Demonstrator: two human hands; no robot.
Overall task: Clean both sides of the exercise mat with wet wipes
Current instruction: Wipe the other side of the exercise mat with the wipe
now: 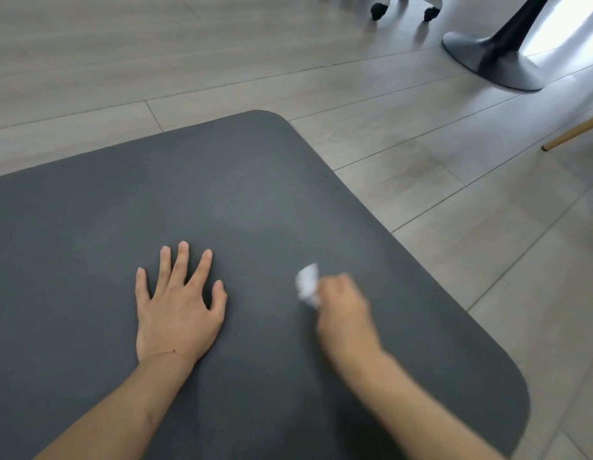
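A dark grey exercise mat [242, 194] lies flat on the floor and fills the lower left of the head view; two of its rounded corners show, one far and one at the right. My left hand [177, 303] presses flat on the mat with fingers spread. To its right, my right hand [346, 310] grips a crumpled white wet wipe [307, 284] against the mat surface. The right hand and the wipe are motion-blurred.
Light wood-look floor [487, 260] surrounds the mat. A dark round table base [490, 58] stands at the far right. Two black chair casters [378, 11] sit at the top edge, and a wooden furniture leg [570, 132] angles in at the right.
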